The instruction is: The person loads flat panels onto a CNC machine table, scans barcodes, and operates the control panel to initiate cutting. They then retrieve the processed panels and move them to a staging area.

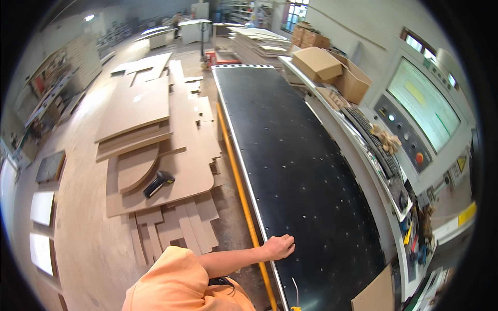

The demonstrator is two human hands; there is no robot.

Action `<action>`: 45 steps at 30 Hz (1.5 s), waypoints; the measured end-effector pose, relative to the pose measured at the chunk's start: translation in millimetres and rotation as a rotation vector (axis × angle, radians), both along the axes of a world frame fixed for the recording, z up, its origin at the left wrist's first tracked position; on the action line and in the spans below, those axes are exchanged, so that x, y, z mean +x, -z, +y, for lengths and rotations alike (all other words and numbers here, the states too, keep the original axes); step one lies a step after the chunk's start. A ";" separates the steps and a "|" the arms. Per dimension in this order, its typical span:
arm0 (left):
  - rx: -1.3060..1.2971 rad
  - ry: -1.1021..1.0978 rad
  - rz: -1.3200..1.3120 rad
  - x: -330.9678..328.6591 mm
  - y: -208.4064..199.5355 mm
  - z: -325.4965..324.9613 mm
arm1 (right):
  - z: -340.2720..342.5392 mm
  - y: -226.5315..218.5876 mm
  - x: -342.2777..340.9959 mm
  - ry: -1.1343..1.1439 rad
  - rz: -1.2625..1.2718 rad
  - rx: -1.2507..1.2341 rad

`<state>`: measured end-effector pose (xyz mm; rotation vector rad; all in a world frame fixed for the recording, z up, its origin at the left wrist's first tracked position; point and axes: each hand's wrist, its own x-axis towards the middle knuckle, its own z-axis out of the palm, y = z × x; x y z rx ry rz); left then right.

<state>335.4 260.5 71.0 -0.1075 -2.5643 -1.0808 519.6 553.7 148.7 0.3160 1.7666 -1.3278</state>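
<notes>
My left hand (pixel 279 248) is closed in a fist at the left edge of a long black table (pixel 303 171), its arm reaching across from an orange sleeve. Nothing shows in its curled fingers. To the right of that hand, near the lower edge, a thin bent metal tube with a yellow base (pixel 295 295) rises over the table's surface; whatever holds it is cut off. My right hand does not appear. A brown board (pixel 374 293) lies at the table's near right corner.
An orange-yellow rail (pixel 243 194) runs along the table's left side. Left of it are stacked brown panels (pixel 137 106) with a black handheld scanner (pixel 158 183) on top. On the right stand a keyboard (pixel 371 140), cardboard boxes (pixel 317 65) and a control panel with a screen (pixel 423 101).
</notes>
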 end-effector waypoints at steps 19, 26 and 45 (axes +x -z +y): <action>-0.154 0.125 0.110 -16.1 27.2 -21.6 | 70.0 10.6 72.4 1.843 0.656 0.480; -0.202 0.160 0.087 -20.3 24.0 -25.4 | 86.5 7.2 91.1 2.065 0.659 0.546; -0.264 0.141 0.033 -13.2 -0.8 -19.6 | 133.3 27.4 129.5 2.509 0.813 0.230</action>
